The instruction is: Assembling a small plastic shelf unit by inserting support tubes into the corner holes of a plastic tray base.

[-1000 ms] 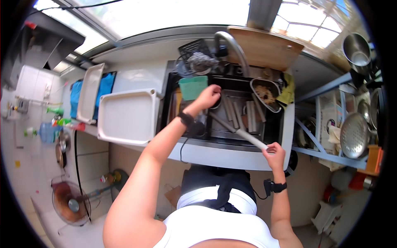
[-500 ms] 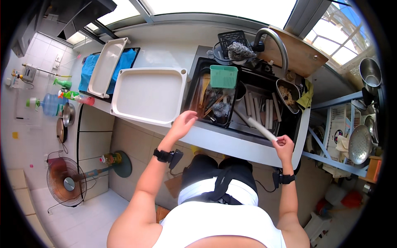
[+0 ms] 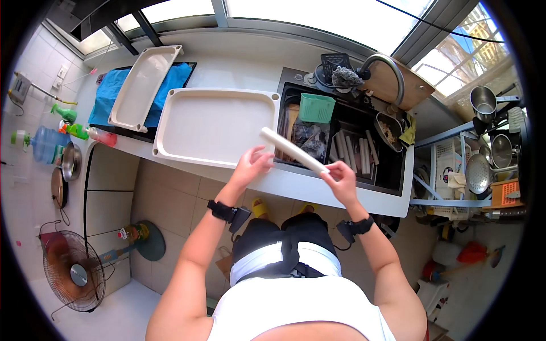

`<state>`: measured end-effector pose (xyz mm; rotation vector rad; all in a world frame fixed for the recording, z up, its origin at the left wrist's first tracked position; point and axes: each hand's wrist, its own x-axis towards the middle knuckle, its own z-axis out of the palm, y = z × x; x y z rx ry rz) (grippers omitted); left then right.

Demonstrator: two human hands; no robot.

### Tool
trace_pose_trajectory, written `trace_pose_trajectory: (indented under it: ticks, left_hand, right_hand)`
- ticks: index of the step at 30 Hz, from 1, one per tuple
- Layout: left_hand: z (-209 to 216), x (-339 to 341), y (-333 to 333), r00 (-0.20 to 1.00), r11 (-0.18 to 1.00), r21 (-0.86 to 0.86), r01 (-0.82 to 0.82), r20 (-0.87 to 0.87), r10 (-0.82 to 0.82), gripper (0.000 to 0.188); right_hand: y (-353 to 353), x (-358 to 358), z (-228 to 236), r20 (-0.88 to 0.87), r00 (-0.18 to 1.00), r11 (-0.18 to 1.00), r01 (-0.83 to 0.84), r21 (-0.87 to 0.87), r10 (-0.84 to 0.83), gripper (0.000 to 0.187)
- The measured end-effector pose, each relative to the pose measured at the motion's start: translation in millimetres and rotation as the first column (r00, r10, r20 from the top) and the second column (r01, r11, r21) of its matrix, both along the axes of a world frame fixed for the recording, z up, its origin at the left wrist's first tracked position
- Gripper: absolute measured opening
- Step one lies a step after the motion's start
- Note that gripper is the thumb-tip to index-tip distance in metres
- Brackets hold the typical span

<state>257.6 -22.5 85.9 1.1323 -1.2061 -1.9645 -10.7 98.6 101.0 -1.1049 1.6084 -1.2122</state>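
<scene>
A pale, straight tube (image 3: 293, 149) slants up and left over the counter's front edge. My right hand (image 3: 341, 179) pinches its lower end. The tube's upper end lies above the right edge of a large white tray (image 3: 213, 122). Close to the tube, by the tray's front right corner, my left hand (image 3: 253, 165) has its fingers apart and holds nothing. Several similar tubes (image 3: 364, 153) lie in the right part of the dark sink (image 3: 405, 170). A green basket (image 3: 317, 108) sits over the sink's left part, above assorted utensils.
A narrower white tray (image 3: 145, 85) lies on a blue cloth (image 3: 108, 94) at the counter's left. The faucet (image 3: 398, 85) arches over the sink's back, near a metal pan (image 3: 389, 128) with scraps. A fan (image 3: 74, 273) stands at lower left; a rack (image 3: 449, 165) holds pots at right.
My right hand has carried the tube from over the sink left toward the large tray. My left hand stays open near the tray's corner. The view has shifted slightly.
</scene>
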Motion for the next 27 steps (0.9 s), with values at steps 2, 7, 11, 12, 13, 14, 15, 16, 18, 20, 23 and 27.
trace_pose_trajectory:
  ticks: [2,7,11,12,13,14,15,16,18,20,23,27]
  left_hand:
    - [5,3,-7,0.997,0.999,-0.001,-0.048,-0.064,0.048,0.047]
    - [2,21,-24,0.985,0.978,-0.122,-0.167,-0.073,0.158,0.037]
    - [16,20,-34,0.995,0.943,-0.318,-0.097,-0.013,0.098,0.038]
    - [21,19,-35,0.996,0.922,-0.381,-0.075,0.008,0.084,0.038]
    - [23,16,-37,0.996,0.922,-0.38,-0.078,0.004,0.086,0.038]
    - [26,13,-38,0.998,0.907,-0.421,-0.012,0.044,0.033,0.037]
    - [28,11,-38,0.996,0.887,-0.459,0.055,0.087,-0.017,0.036]
    - [32,10,-37,0.991,0.88,-0.465,0.099,0.127,-0.044,0.036]
    - [30,6,-36,0.989,0.87,-0.479,0.117,0.131,-0.061,0.038]
    - [24,5,-35,0.993,0.87,-0.481,0.11,0.093,-0.075,0.041]
    - [21,11,-30,0.964,0.805,-0.593,-0.01,0.208,0.165,0.04]
    - [-20,50,-26,0.817,0.682,-0.73,0.046,0.421,0.395,0.028]
  right_hand:
    - [-5,28,-5,-0.003,0.996,0.996,-0.085,-0.007,0.085,0.023]
    - [-24,70,-19,-0.181,0.951,0.967,-0.255,0.005,0.251,0.027]
    - [-46,88,-14,-0.278,0.917,0.944,-0.319,-0.085,0.285,0.031]
    - [-52,92,-10,-0.318,0.911,0.946,-0.308,-0.099,0.263,0.032]
    - [-57,95,-6,-0.356,0.903,0.948,-0.298,-0.114,0.241,0.033]
    - [-62,99,-2,-0.381,0.893,0.951,-0.295,-0.089,0.242,0.032]
    - [-67,101,1,-0.384,0.891,0.951,-0.298,-0.087,0.244,0.032]
    - [-71,104,5,-0.39,0.876,0.949,-0.316,-0.017,0.285,0.033]
    - [-75,106,5,-0.397,0.856,0.94,-0.337,0.056,0.331,0.033]
    - [-80,108,-2,-0.412,0.848,0.934,-0.356,0.024,0.333,0.03]
    - [-85,102,-14,-0.341,0.924,0.963,-0.232,-0.136,0.174,0.025]
    - [-89,103,-2,-0.275,0.949,0.973,-0.193,-0.13,0.152,0.022]
